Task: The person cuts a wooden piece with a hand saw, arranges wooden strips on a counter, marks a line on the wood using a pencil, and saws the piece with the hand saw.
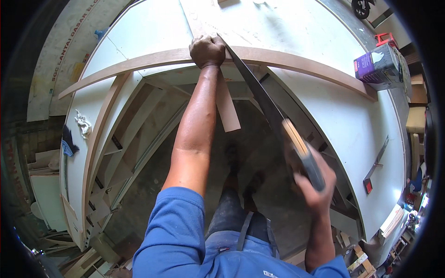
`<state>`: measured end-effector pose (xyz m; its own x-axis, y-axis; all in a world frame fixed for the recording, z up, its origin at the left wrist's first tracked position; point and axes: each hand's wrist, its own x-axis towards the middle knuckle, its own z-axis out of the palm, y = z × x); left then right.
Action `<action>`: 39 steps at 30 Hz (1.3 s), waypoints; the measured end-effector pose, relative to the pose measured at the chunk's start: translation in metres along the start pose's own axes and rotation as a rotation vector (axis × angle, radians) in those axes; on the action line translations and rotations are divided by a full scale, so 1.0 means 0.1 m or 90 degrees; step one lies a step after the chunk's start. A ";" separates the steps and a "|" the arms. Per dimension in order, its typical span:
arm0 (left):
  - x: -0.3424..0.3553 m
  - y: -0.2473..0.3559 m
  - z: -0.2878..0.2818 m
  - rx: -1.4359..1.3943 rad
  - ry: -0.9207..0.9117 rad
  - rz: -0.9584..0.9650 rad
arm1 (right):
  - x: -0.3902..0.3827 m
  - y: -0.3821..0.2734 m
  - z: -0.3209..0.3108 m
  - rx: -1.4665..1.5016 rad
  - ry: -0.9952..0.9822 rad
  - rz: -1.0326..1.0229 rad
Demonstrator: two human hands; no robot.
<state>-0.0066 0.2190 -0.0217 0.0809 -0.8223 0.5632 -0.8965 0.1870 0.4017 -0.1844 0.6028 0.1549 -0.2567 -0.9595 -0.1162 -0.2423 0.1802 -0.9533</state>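
Observation:
My right hand (313,178) is wrapped around the handle of a handsaw (259,95), slightly blurred. The saw's dark blade slants up and left, its tip close beside my left hand (207,51). That hand is closed and presses down on a narrow wooden board (228,109). The board passes under it, with one end over the white worktop and the other sticking out over the gap in front of me. A long wooden strip (153,59) runs crosswise at the worktop's edge, also under my left hand. Whether the teeth touch the board is hard to tell.
The white worktop (315,90) curves around me on three sides. A purple and grey box (380,67) stands at the right by the strip's end. Nearer lies a metal bar tool with a red end (376,164). On the left are a crumpled white rag (83,124) and a blue-black cloth (68,141).

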 end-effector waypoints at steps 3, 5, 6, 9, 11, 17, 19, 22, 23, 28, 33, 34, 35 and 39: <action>-0.02 0.05 -0.01 0.006 0.003 0.002 | 0.01 -0.02 -0.03 0.010 0.001 0.011; -0.05 0.12 0.04 -0.005 0.011 0.000 | 0.47 0.01 0.18 -0.023 0.017 -0.060; -0.04 0.20 0.13 -0.026 0.006 -0.005 | 0.76 0.03 0.29 -0.040 0.023 -0.044; -0.05 0.27 0.25 -0.046 0.002 0.000 | 1.17 0.18 0.45 0.031 0.045 -0.051; -0.04 0.12 0.14 -0.045 -0.003 0.007 | 0.98 0.18 0.53 0.008 0.035 -0.078; -0.04 0.12 0.04 -0.005 0.003 -0.004 | -0.24 -0.03 -0.09 -0.011 0.000 0.088; -0.02 0.10 -0.02 -0.008 0.006 0.003 | -0.06 0.08 0.04 0.016 0.023 -0.013; -0.04 0.24 0.13 -0.033 -0.012 -0.004 | 0.81 0.31 0.40 -0.028 0.043 -0.115; -0.04 0.32 0.20 -0.041 -0.012 -0.001 | 1.08 0.39 0.44 -0.040 0.060 -0.176; -0.01 0.08 0.10 -0.015 0.015 0.006 | 0.62 0.16 0.36 -0.023 0.011 -0.034; -0.01 0.10 -0.01 -0.006 0.003 0.008 | -0.29 0.06 -0.11 0.003 0.007 0.056; -0.03 0.14 0.03 -0.013 0.004 0.008 | -0.19 0.10 -0.05 -0.006 0.023 0.007; -0.01 0.09 0.02 -0.006 0.012 0.012 | 0.00 0.18 0.07 -0.003 0.032 -0.047; -0.09 0.36 0.20 -0.046 -0.017 -0.005 | 1.09 0.32 0.44 0.023 0.051 -0.070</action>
<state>-0.0484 0.2226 -0.0272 0.0755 -0.8376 0.5411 -0.8620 0.2179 0.4576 -0.1787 0.4943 0.0992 -0.3054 -0.9522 0.0107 -0.2396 0.0660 -0.9686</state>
